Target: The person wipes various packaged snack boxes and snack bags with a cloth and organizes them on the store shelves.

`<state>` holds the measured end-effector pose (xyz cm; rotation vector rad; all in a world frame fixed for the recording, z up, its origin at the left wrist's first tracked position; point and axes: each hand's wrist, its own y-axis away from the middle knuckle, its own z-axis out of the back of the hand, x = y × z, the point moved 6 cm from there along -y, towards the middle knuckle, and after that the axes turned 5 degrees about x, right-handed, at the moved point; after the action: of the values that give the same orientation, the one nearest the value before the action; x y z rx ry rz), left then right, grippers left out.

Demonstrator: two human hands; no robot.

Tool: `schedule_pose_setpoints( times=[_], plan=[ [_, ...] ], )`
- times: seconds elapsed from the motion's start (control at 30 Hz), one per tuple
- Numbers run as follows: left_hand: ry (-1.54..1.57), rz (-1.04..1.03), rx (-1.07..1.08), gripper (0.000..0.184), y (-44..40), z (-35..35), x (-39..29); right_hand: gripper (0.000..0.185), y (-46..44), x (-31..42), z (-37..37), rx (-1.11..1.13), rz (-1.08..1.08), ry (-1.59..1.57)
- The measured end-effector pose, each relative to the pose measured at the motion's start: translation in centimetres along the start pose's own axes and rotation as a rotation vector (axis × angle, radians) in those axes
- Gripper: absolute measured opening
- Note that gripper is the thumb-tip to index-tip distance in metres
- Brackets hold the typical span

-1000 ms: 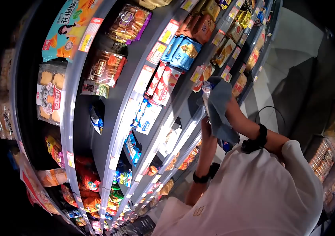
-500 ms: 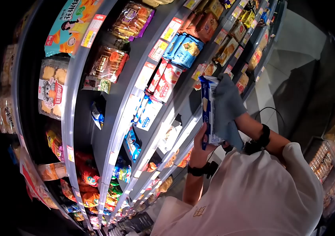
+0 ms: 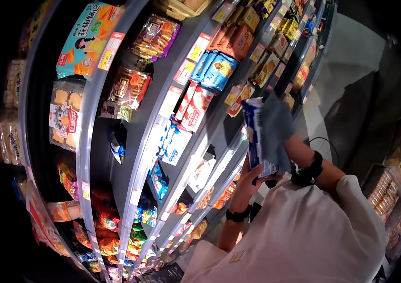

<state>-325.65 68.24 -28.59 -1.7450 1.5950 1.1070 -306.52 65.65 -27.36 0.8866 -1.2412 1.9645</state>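
A blue-and-white package point(image 3: 252, 113) is held up, with a grey cloth point(image 3: 277, 134) over its side

The work with the package and the cloth is judged to be in its middle part. The package is off the shelves and is held in the air before the rack point(image 3: 136, 125), standing steeply, slightly tilted. Its lower end is gripped by the left hand point(image 3: 245, 187), whose fingers are closed around it, with the thumb side facing the camera. The cloth is carried at the right hand point(image 3: 294, 145) and hangs along the package, covering part of it. By this cloth the right fingers are hidden, so it cannot be told how narrow or wide they are kept.

What is done: the package and the cloth are brought together, and a good part of the blue face and of the printed side is left visible. Whether any face is already finished cannot be told. What is left: the package is not yet put on a shelf, and the cloth is not yet laid aside. Near the hands, red-and-white packages point(image 3: 197, 109) and light blue packages point(image 3: 220, 70) are seen in their row, well apart from the fingers; by neither hand are they touched.
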Motion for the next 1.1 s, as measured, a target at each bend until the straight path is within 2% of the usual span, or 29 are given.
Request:
schedule_pose_setpoints(
  times=[0.03, 0.1, 0.13, 0.23, 0.27, 0.33, 0.4, 0.43, 0.47, 0.5, 0.53, 0.63, 0.67, 0.77, 0.87, 0.93, 1.0, 1.07, 1.1],
  plan=[
    [0.036, 0.016, -0.069, 0.055, 0.2, 0.3, 0.0, 0.031, 0.4, 1.4, -0.3, -0.011, -0.034, 0.117],
    [0.100, 0.056, -0.171, 0.057, 0.5, 0.9, -0.3, 0.038, 0.7, 2.9, 0.6, 0.005, 0.201, -0.022],
    [0.133, 0.083, -0.212, 0.061, 0.8, 1.2, -0.3, 0.038, 1.0, 2.7, 0.1, 0.004, 0.177, -0.024],
    [0.184, 0.085, -0.207, 0.059, 0.7, 2.9, 0.6, 0.041, 1.2, 0.8, -1.5, -0.033, 0.021, -0.168],
    [0.149, 0.075, -0.218, 0.058, 0.5, 3.7, 0.9, 0.041, 0.8, 0.2, -1.3, -0.035, 0.032, -0.166],
    [0.120, 0.045, -0.225, 0.057, -0.1, 3.9, 0.9, 0.044, 0.2, -0.4, -1.7, 0.227, 0.106, 0.160],
    [-0.163, 0.010, -0.263, 0.045, -0.6, 3.2, 0.1, 0.047, 0.1, -0.3, -2.1, 0.457, 0.232, 0.539],
    [-0.144, -0.019, -0.295, 0.044, -0.6, 3.8, 0.5, 0.031, -0.4, -1.3, -1.3, 0.271, 0.062, 0.147],
    [-0.127, -0.053, -0.292, 0.044, -0.4, 4.1, 0.9, 0.027, 0.7, -4.9, -3.6, 0.222, -0.132, -0.573],
    [-0.258, -0.049, -0.417, 0.042, 0.0, 5.1, 1.4, 0.023, 2.1, -8.6, -6.0, 0.028, -0.280, -1.297],
    [-0.299, -0.081, -0.443, 0.040, -0.1, 5.6, 1.6, 0.027, 2.7, -7.0, -4.4, 0.114, -0.372, -1.444],
    [-0.435, -0.168, -0.540, 0.035, -0.3, 6.2, 1.7, 0.039, 5.9, -2.7, -3.1, 0.208, -0.848, -1.676],
    [-0.487, -0.188, -0.587, 0.035, -0.3, 5.9, 1.5, 0.039, 6.7, -1.8, -3.1, 0.250, -0.931, -1.686],
    [-0.460, -0.297, -0.678, 0.029, -0.2, 3.3, -0.9, 0.041, 7.4, 0.1, -3.2, 0.428, -0.917, -1.538],
    [-0.538, -0.439, -0.737, 0.028, 0.5, 3.1, -2.3, 0.043, 6.7, 1.7, -3.4, 0.575, -0.770, -1.250],
    [-0.556, -0.323, -0.772, 0.028, 1.1, 3.6, -1.5, 0.044, 5.7, 2.9, -3.5, 0.645, -0.629, -0.984],
    [-0.566, -0.348, -0.779, 0.030, 1.9, 4.1, -2.6, 0.045, 4.2, 4.1, -4.0, 0.688, -0.492, -0.719],
    [-0.124, -0.089, -0.479, 0.034, 2.4, 3.0, -1.8, 0.047, 3.4, 5.2, -4.3, 0.719, -0.399, -0.453],
    [-0.051, -0.067, -0.395, 0.042, 3.0, 2.4, -2.1, 0.047, 3.0, 5.7, -4.5, 0.735, -0.365, -0.338]
  ],
)
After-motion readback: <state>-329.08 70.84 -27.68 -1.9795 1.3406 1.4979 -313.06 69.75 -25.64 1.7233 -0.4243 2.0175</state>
